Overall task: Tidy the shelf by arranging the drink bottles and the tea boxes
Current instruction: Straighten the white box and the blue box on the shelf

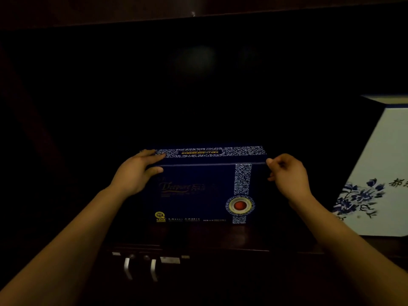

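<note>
Darkness is met across most of the frame, and only the lower middle is lit well enough to be read. A blue tea box (198, 191) is seen standing upright at centre on the dark wooden shelf (198, 237), its long front face turned to the camera, with a patterned white-and-blue band across the top and down the right side, and a round red emblem low on the right.

The left hand (136, 173) is wrapped round the box's upper left corner: fingers are laid over the top edge, the thumb is pressed on the front face. The right hand (287, 175) is curled at the upper right corner, and that edge is pinched by its fingertips.

At the right edge of the frame a white box (379, 173) printed with blue flowers is set on the same shelf, apart from the blue one. Below the shelf, at lower left of centre, two metal handles (127, 267) are caught by the light.
</note>
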